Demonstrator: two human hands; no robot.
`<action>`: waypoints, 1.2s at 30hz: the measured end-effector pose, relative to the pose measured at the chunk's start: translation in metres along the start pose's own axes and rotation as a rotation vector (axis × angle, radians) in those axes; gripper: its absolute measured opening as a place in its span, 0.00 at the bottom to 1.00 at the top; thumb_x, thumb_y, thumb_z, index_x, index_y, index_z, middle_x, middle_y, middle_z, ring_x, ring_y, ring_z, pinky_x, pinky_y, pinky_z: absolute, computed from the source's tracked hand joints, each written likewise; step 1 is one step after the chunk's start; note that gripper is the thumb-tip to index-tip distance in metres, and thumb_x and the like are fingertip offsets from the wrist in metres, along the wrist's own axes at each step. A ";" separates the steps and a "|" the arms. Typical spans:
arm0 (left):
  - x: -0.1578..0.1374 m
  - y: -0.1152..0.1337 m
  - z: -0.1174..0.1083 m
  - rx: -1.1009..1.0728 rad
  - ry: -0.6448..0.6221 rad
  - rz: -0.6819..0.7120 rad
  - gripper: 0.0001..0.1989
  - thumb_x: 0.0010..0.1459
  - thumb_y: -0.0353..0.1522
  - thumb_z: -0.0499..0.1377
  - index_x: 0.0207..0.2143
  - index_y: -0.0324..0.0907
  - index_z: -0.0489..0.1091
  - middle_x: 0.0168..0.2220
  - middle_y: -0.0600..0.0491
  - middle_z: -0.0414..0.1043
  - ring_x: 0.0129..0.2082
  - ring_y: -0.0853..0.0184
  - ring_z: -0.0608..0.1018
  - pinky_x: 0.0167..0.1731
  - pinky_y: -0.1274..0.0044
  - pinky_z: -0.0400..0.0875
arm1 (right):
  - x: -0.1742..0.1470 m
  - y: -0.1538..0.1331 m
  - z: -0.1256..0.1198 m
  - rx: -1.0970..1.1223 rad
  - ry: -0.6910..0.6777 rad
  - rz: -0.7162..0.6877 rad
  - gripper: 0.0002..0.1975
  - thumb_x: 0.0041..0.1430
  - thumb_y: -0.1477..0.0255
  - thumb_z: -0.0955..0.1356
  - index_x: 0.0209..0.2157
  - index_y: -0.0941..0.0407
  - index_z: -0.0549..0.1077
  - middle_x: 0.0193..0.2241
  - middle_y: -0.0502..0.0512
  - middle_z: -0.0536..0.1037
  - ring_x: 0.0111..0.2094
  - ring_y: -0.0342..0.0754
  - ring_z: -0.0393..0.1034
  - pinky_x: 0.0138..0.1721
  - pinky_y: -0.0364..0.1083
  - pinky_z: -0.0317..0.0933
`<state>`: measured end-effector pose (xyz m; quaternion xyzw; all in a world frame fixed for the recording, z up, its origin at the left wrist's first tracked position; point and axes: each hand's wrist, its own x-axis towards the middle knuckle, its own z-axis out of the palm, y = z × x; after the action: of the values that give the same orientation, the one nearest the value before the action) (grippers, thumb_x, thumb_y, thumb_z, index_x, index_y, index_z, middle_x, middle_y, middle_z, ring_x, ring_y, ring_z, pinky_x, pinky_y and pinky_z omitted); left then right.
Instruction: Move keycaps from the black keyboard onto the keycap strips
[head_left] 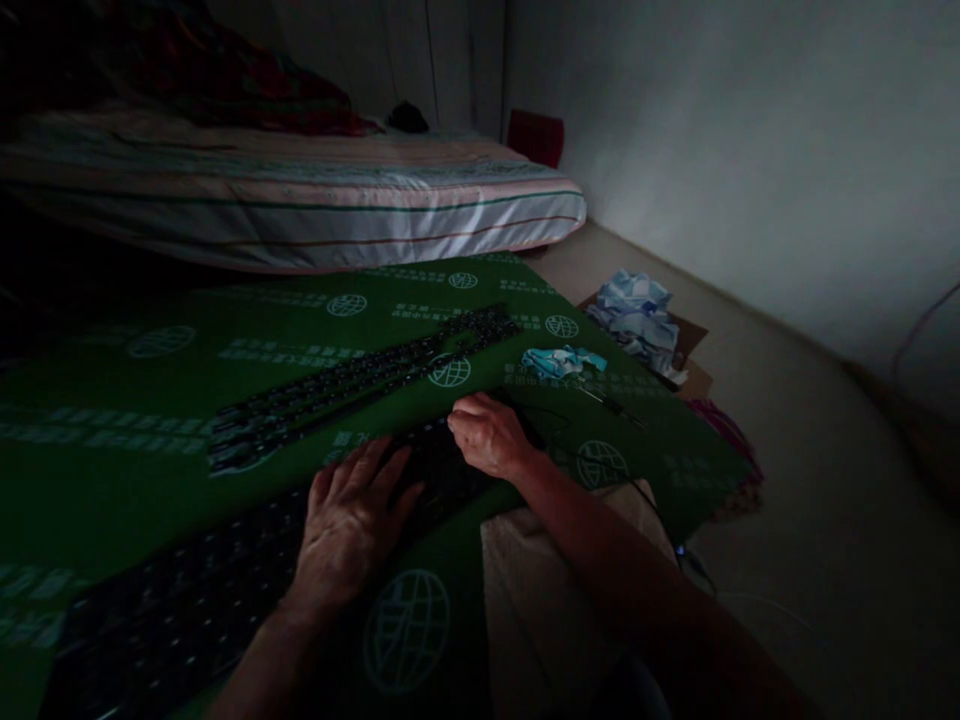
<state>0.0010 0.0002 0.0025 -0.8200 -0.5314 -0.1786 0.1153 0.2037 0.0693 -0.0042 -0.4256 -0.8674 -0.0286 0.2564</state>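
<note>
a long, black, rectangular keyboard [225,565] lies slantwise on a dark green cloth sheet [112,520] printed with pale globes and lettering, running from the lower left of the frame up to just right of centre. its surface is very dark, closely set with rows of small shapes and dotted with tiny pale specks; a thin glint marks its edge at the bottom left. the dim light hides finer detail, and its middle is partly covered.

the bare left hand [352,515] lies palm down over that middle part, fingers loosely spread and slightly bent, with no grip on anything visible. the bare right hand [487,435] is at the keyboard's upper right end, its fingers curled in close together; whether something is pinched between them cannot be told.

above the keyboard, around the centre of the frame, small black pieces resembling loose keycaps [337,390] are laid out in slanting rows, in the same direction as the keyboard. right of them lies a crumpled turquoise-and-white cloth [559,360], with a slim, dark-handled tool [604,400] just below it. a thin black cable [656,510] curves down past the right forearm.
</note>
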 end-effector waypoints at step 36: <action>-0.012 0.013 -0.009 -0.116 -0.027 -0.157 0.18 0.57 0.37 0.57 0.50 0.45 0.69 0.56 0.46 0.66 0.55 0.53 0.68 0.54 0.56 0.59 | -0.010 -0.004 0.003 0.310 0.156 0.059 0.11 0.58 0.78 0.62 0.34 0.54 0.76 0.34 0.55 0.77 0.38 0.46 0.70 0.41 0.46 0.67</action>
<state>0.0066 -0.0190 0.0060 -0.7834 -0.5844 -0.2065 0.0458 0.2044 0.0609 -0.0108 -0.4026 -0.8260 0.0801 0.3862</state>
